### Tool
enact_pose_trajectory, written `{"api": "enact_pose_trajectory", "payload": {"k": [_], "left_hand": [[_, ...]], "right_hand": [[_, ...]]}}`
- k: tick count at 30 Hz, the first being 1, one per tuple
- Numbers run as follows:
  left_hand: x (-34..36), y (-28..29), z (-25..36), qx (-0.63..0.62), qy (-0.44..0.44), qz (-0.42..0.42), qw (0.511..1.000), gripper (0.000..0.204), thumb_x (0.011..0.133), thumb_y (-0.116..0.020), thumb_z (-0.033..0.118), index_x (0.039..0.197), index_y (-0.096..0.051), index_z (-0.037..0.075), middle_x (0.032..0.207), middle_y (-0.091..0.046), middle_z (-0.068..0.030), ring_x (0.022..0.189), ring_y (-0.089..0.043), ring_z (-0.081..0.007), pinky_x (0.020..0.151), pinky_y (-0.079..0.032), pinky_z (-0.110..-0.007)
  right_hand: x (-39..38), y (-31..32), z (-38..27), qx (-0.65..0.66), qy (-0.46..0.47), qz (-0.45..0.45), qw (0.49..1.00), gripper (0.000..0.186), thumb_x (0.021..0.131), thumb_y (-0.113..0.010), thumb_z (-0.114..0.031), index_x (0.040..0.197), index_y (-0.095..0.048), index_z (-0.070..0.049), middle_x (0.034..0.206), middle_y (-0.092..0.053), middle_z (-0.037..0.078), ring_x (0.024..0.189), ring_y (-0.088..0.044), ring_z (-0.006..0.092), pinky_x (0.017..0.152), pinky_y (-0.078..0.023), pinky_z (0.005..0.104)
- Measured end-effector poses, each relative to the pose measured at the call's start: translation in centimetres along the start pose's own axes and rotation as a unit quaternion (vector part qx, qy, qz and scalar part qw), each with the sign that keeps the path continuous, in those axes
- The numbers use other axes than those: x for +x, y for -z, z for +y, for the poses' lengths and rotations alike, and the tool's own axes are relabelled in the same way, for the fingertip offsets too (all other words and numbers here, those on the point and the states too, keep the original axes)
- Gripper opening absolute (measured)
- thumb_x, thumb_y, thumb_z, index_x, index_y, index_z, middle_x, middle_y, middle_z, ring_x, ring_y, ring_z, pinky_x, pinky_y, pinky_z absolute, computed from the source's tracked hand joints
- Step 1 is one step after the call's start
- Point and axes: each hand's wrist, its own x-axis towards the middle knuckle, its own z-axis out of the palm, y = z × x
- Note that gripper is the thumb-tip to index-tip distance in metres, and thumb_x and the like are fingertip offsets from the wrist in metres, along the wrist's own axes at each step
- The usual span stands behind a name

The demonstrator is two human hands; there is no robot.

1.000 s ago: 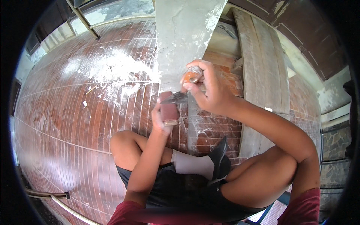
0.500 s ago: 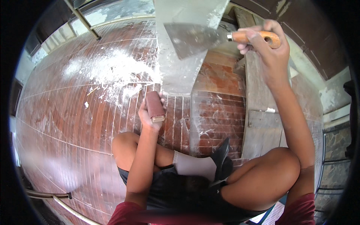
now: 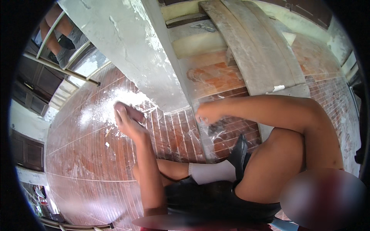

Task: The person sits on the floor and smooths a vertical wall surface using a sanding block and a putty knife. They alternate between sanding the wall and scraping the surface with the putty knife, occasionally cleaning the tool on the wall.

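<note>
My left hand [image 3: 128,122] is wrapped round a sanding block [image 3: 134,112] covered in reddish-brown sandpaper, held above the dusty floor left of the grey pillar [image 3: 142,57]. Close to the pillar's foot on its right side, my right hand [image 3: 210,111] is lowered with curled fingers. Just beneath it shows a blurred grey patch that looks like the blade of the scraper [image 3: 216,129]; its wooden handle is hidden by the hand.
White powder [image 3: 100,106] lies thick on the reddish strip floor [image 3: 88,154] beside the pillar. A long wooden plank bench [image 3: 262,50] stands at the right. My bent legs are near. At the upper left, another person's legs [image 3: 58,38] show behind a metal frame [image 3: 73,73].
My right hand has come down from high beside the pillar to near the floor. My left hand has moved left with the sanding block and turned it. The view has shifted and tilted.
</note>
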Motion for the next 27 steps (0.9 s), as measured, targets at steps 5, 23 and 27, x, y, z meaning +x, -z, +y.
{"api": "enact_pose_trajectory", "payload": {"k": [5,23,27], "left_hand": [[6.3,-9.8,10.4,0.172,-0.446,-0.050,0.877,0.056,0.091,-0.068,0.020,0.140,-0.051,-0.001,0.120,-0.056,-0.0142,0.111,-0.057,-0.0227,0.091,-0.049,-0.035],[14.8,-20.1,19.4,0.291,-0.794,-0.023,0.534,0.035,0.088,-0.071,0.023,0.120,-0.070,0.009,0.121,-0.059,-0.0173,0.108,-0.053,-0.0314,0.095,-0.038,-0.044],[14.9,-18.8,17.5,0.324,-0.739,0.068,0.587,0.041,0.085,-0.075,0.024,0.123,-0.069,0.009,0.123,-0.060,-0.0153,0.113,-0.053,-0.0308,0.094,-0.038,-0.042]], "right_hand": [[1.2,-0.4,-2.4,-0.011,0.073,0.010,0.997,0.029,0.080,-0.068,-0.008,0.109,-0.068,-0.004,0.091,-0.071,0.014,0.085,-0.068,0.0265,0.076,-0.053,0.0394],[-1.8,1.7,-3.1,0.077,0.072,0.060,0.993,0.036,0.075,-0.068,-0.005,0.111,-0.068,-0.003,0.091,-0.072,0.014,0.087,-0.070,0.0268,0.074,-0.055,0.0390],[-2.9,2.3,-3.3,0.117,0.046,0.063,0.990,0.036,0.075,-0.067,-0.004,0.111,-0.068,-0.003,0.088,-0.073,0.013,0.086,-0.070,0.0263,0.074,-0.054,0.0382]]}}
